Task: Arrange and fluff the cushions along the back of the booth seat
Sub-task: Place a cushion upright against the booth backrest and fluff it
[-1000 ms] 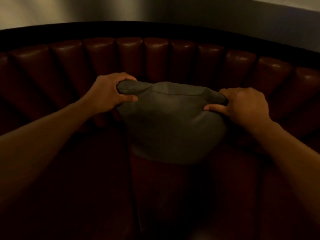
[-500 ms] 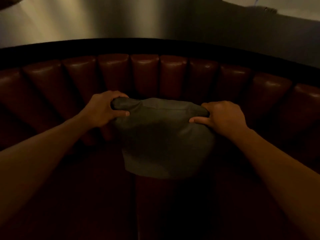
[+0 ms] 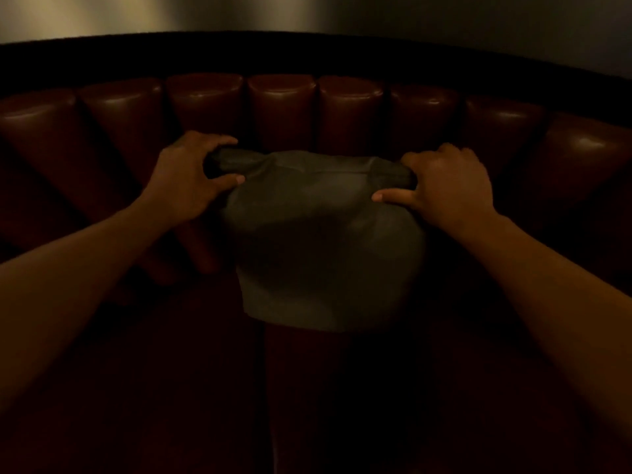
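- Dim, warm light covers a curved booth; the dark red seat (image 3: 171, 388) fills the near foreground, and a seam line runs up its middle toward the cushion
- Two bare forearms reach in from the lower corners, one on each side, converging toward the centre
- One grey-green cushion (image 3: 325, 248) is in view, held in front of the backrest; its lower edge hangs over the seat, though whether it touches the seat I cannot tell in the dark
- Its long axis along the gripped top edge runs left to right, nearly level; the body hangs downward from that edge, broad face toward the camera
- Two hands hold it, one at each upper corner
- The left hand (image 3: 186, 179) is curled round the top left corner, fingers over the far side and thumb pressed on the near face
- The right hand (image 3: 448, 186) grips the top right corner likewise, thumb lying flat across the front and pointing inward
- Fabric is bunched into folds at both gripped corners
- Behind, the channelled backrest (image 3: 280, 107) shows about nine padded vertical rolls, glossy at their tops
- A dark rim (image 3: 307, 53) caps the backrest
- Farthest back stands one pale wall (image 3: 102, 15), brighter at the left
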The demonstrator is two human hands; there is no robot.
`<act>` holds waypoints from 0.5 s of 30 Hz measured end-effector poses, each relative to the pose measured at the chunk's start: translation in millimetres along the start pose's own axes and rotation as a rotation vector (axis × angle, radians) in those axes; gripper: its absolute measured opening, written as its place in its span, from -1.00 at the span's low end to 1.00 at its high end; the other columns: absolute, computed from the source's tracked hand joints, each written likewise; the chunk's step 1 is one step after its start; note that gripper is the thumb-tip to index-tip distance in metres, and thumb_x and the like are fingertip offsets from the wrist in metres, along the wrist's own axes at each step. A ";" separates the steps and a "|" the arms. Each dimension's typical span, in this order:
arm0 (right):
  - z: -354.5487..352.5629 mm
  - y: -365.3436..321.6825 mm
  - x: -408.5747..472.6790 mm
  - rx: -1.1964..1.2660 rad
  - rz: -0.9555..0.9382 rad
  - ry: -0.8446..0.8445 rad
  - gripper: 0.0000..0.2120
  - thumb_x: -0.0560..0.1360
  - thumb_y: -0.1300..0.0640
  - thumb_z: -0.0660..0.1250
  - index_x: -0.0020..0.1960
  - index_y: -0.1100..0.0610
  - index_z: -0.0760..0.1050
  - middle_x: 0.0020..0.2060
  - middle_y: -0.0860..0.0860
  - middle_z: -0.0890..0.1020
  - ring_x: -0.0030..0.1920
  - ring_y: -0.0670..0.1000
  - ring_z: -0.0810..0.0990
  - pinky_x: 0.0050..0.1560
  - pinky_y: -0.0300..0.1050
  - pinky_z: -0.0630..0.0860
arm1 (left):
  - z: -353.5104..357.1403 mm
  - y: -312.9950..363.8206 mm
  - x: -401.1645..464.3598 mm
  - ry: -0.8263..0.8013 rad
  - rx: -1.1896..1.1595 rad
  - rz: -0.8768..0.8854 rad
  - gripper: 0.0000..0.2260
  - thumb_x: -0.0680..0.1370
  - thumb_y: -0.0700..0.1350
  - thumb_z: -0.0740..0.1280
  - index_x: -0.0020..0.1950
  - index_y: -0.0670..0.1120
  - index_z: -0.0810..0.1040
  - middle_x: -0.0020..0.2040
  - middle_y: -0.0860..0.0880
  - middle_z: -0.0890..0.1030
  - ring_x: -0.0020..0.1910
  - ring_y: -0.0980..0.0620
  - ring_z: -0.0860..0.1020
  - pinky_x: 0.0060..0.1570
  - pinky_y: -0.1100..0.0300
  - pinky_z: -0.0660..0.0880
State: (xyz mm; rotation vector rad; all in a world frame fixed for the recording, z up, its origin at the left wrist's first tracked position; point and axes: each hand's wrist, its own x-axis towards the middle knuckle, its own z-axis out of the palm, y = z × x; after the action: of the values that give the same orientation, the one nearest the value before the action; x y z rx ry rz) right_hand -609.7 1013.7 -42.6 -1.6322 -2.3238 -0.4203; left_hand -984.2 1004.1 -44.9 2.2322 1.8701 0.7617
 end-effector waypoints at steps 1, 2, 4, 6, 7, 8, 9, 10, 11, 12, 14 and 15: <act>1.5 -5.7 -2.9 -0.018 0.026 0.021 -0.23 0.43 -0.56 0.13 0.29 0.02 0.54 0.07 0.12 0.66 0.12 0.24 0.54 0.09 0.12 0.38 | 3.5 -1.6 -4.2 0.003 0.028 0.031 -0.45 0.53 0.03 0.44 0.49 0.00 0.41 0.43 -0.18 0.42 0.40 -0.13 0.40 0.33 0.19 0.24; 2.6 -12.7 -8.6 -0.004 0.062 0.057 -0.24 0.45 -0.51 0.19 0.42 0.00 0.46 0.25 0.13 0.60 0.25 0.26 0.48 0.21 0.16 0.34 | 8.1 -1.4 -11.6 0.024 0.052 0.056 -0.43 0.56 0.03 0.40 0.54 0.01 0.34 0.49 -0.19 0.34 0.46 -0.15 0.33 0.39 0.13 0.23; 1.9 -29.3 -32.3 0.031 0.109 0.165 -0.27 0.49 -0.36 0.31 0.55 -0.05 0.31 0.49 0.12 0.40 0.47 0.24 0.32 0.39 0.21 0.22 | 19.5 8.1 -32.6 0.138 0.104 0.107 -0.38 0.59 0.08 0.35 0.60 0.02 0.22 0.60 -0.17 0.12 0.57 -0.21 0.14 0.48 -0.11 0.20; 5.7 -49.9 -63.3 0.034 0.095 0.250 -0.24 0.49 -0.32 0.34 0.60 -0.09 0.24 0.59 0.14 0.24 0.58 0.23 0.18 0.49 0.27 0.12 | 34.2 21.5 -58.0 0.231 0.147 0.193 -0.30 0.56 0.21 0.34 0.62 0.00 0.19 0.64 -0.20 0.01 0.61 -0.26 -0.02 0.47 -0.34 0.16; 9.8 -60.2 -79.1 0.047 0.092 0.239 -0.18 0.46 -0.36 0.35 0.61 -0.11 0.19 0.62 0.14 0.17 0.61 0.25 0.12 0.52 0.32 0.08 | 43.3 27.8 -70.5 0.223 0.161 0.226 -0.24 0.52 0.29 0.35 0.62 0.01 0.20 0.64 -0.21 -0.01 0.61 -0.28 -0.05 0.45 -0.40 0.14; 14.6 -68.6 -91.8 0.063 0.105 0.197 -0.09 0.41 -0.41 0.36 0.63 -0.13 0.13 0.64 0.15 0.09 0.62 0.27 0.05 0.53 0.36 0.04 | 51.7 34.1 -80.8 0.179 0.190 0.236 -0.16 0.46 0.38 0.34 0.62 0.05 0.18 0.64 -0.20 -0.04 0.61 -0.30 -0.09 0.44 -0.45 0.11; 20.1 -75.2 -99.6 0.071 0.116 0.141 0.00 0.35 -0.46 0.38 0.65 -0.15 0.06 0.65 0.14 0.00 0.63 0.28 -0.03 0.54 0.39 0.01 | 59.2 38.0 -87.3 0.121 0.241 0.228 -0.10 0.40 0.46 0.33 0.63 0.10 0.14 0.65 -0.17 -0.07 0.61 -0.30 -0.13 0.42 -0.48 0.08; 25.5 -80.8 -102.7 0.066 0.119 0.081 0.09 0.30 -0.49 0.39 0.66 -0.16 -0.01 0.66 0.13 -0.08 0.63 0.28 -0.09 0.54 0.42 -0.02 | 64.6 40.4 -88.6 0.070 0.305 0.223 -0.04 0.34 0.51 0.31 0.63 0.15 0.09 0.66 -0.14 -0.11 0.61 -0.31 -0.16 0.41 -0.50 0.06; 29.3 -84.7 -102.0 0.053 0.118 0.027 0.16 0.26 -0.52 0.40 0.66 -0.17 -0.08 0.66 0.12 -0.15 0.63 0.28 -0.15 0.53 0.45 -0.05 | 67.2 41.9 -85.5 0.041 0.356 0.225 0.02 0.29 0.54 0.32 0.63 0.18 0.04 0.66 -0.12 -0.13 0.60 -0.31 -0.19 0.40 -0.52 0.05; 32.0 -87.1 -98.2 0.041 0.120 -0.015 0.22 0.22 -0.53 0.41 0.66 -0.18 -0.13 0.65 0.11 -0.19 0.63 0.29 -0.20 0.53 0.47 -0.07 | 67.6 41.7 -79.6 0.026 0.390 0.219 0.08 0.23 0.54 0.34 0.63 0.20 0.00 0.66 -0.11 -0.15 0.60 -0.31 -0.20 0.39 -0.53 0.04; 36.3 -91.5 -87.1 0.023 0.151 -0.081 0.31 0.16 -0.52 0.45 0.66 -0.17 -0.20 0.65 0.11 -0.24 0.62 0.30 -0.27 0.50 0.51 -0.12 | 64.5 38.8 -63.0 -0.020 0.427 0.200 0.20 0.14 0.54 0.41 0.63 0.20 -0.07 0.66 -0.10 -0.18 0.59 -0.32 -0.22 0.37 -0.56 0.04; 37.8 -93.4 -82.0 0.015 0.171 -0.113 0.34 0.14 -0.51 0.48 0.66 -0.16 -0.22 0.65 0.11 -0.25 0.61 0.31 -0.29 0.49 0.53 -0.13 | 63.8 37.4 -56.0 -0.053 0.438 0.194 0.24 0.11 0.53 0.43 0.63 0.20 -0.10 0.66 -0.10 -0.19 0.59 -0.32 -0.22 0.35 -0.57 0.05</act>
State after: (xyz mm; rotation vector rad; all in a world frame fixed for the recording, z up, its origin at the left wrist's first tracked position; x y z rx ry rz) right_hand -672.8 927.2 -116.2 -1.8737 -2.2347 -0.2792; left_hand -927.9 956.2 -101.0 2.6927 1.9672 0.3295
